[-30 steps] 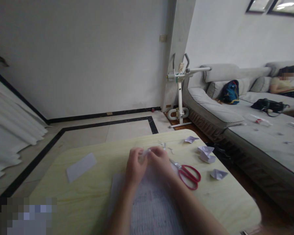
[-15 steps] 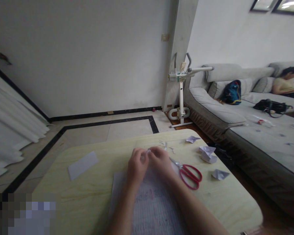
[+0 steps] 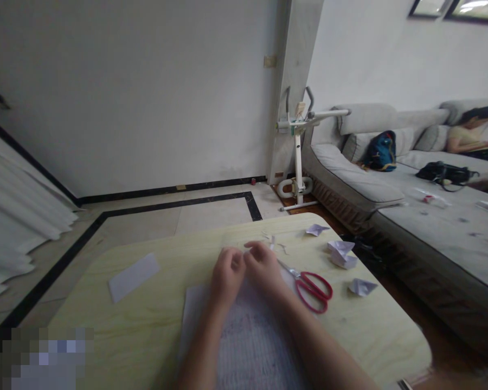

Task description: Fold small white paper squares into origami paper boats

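The left hand (image 3: 229,269) and right hand (image 3: 263,266) meet, fingers curled narrow; I cannot tell whether they hold a piece, because the fingers hide it. To their right, several folded white paper pieces (image 3: 363,287) lie on the pale wooden desk (image 3: 126,336) and seem finished. To their left, one flat white paper rectangle (image 3: 134,277) is not yet folded. Thin white paper scraps (image 3: 273,242) beyond the right hand suggest some cutting is done.

a pale wood-grained table (image 3: 146,330) with rounded corners in front of me, a closely marked sheet (image 3: 252,346) lying on it, blank white rectangle (image 3: 134,276) off to the left, red-handled scissors (image 3: 301,277) to the right, thin paper scraps (image 3: 273,242) beyond, crumply folded papers (image 3: 342,253) along the right edge
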{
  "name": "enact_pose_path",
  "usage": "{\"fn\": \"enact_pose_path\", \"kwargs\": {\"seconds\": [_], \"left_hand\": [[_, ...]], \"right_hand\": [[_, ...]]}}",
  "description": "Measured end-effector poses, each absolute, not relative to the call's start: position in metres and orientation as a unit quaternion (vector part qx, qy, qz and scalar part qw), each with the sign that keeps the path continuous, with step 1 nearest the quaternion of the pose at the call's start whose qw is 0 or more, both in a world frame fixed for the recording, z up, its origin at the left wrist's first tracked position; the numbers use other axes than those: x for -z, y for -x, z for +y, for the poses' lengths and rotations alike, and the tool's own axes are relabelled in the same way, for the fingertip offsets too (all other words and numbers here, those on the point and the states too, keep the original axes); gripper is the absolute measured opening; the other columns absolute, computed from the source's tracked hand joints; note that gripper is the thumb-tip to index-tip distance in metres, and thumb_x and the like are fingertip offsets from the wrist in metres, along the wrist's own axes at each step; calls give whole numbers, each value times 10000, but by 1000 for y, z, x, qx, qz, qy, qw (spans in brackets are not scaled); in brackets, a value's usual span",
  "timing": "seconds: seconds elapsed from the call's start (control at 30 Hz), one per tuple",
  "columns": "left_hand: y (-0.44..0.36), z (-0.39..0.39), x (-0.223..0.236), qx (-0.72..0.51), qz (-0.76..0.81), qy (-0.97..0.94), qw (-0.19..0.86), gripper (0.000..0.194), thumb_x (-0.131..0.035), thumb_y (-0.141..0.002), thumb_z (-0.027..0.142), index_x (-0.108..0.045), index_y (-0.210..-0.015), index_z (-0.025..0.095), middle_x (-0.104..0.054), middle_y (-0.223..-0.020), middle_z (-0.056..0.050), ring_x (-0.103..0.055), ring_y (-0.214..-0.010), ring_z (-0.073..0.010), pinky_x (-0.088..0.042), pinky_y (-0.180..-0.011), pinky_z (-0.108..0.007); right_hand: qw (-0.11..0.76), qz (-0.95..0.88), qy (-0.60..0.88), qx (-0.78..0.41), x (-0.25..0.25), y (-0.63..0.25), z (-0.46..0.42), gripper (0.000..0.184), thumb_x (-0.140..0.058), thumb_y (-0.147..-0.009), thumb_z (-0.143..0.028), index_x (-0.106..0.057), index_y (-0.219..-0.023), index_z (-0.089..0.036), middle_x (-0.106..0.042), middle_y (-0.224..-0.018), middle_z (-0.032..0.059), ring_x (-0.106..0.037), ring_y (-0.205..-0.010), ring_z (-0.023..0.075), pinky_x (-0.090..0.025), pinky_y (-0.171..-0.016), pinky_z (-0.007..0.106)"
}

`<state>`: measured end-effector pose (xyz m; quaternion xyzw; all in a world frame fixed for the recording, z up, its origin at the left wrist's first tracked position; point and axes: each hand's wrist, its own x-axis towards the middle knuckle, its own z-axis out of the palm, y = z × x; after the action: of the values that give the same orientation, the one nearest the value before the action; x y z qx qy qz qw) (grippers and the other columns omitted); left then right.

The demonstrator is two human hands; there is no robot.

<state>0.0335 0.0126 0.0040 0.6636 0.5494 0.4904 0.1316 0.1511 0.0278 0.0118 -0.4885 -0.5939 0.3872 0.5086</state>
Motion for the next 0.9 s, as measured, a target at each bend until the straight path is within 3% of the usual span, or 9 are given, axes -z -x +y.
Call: {"fn": "enact_pose_path", "kwargs": {"seconds": [0.33, 0.5, 0.63, 0.77, 0.9], "left_hand": [[-36, 10, -6, -506, 533, -659, 159, 57, -508, -799, 230, -547, -810, 191, -578, -851, -43, -572, -784, -153, -484, -685, -257], [-33, 11, -6, -545, 571, -556, 261, 212, -500, -822, 335, -586, -940, 181, -641, -845, -43, -607, -749, -158, -484, -668, -254], [-28, 14, -5, -526, 574, -549, 305, 259, -532, -799, 390, -626, -886, 165, -661, -823, -50, -617, -758, -177, -483, -682, -267], [-28, 15, -3, -526, 571, -555, 298, 239, -547, -785, 386, -635, -831, 169, -663, -782, -40, -619, -746, -178, -483, -685, -270], [-29, 15, -3, -536, 567, -572, 253, 207, -546, -792, 361, -638, -814, 177, -655, -761, -31, -610, -716, -163, -472, -673, -253]], "right_hand": [[515, -586, 491, -388, -12, -152, 28, 222, -509, -717, -164, -614, -912, -166, -542, -631, -21, -490, -571, 123, -404, -541, 231], [532, -584, 468, -397, -7, -153, 33, 188, -538, -720, -184, -628, -884, -165, -599, -708, 12, -541, -648, 145, -444, -602, 254], [532, -581, 459, -411, -7, -155, 34, 215, -543, -716, -170, -629, -913, -164, -611, -723, 16, -555, -657, 146, -453, -617, 258], [522, -583, 456, -424, -9, -155, 33, 236, -546, -756, -225, -646, -962, -168, -654, -822, 41, -590, -751, 168, -470, -689, 287], [502, -587, 459, -437, -11, -153, 32, 180, -577, -770, -288, -660, -855, -153, -658, -752, 43, -595, -701, 170, -471, -648, 281]]}}
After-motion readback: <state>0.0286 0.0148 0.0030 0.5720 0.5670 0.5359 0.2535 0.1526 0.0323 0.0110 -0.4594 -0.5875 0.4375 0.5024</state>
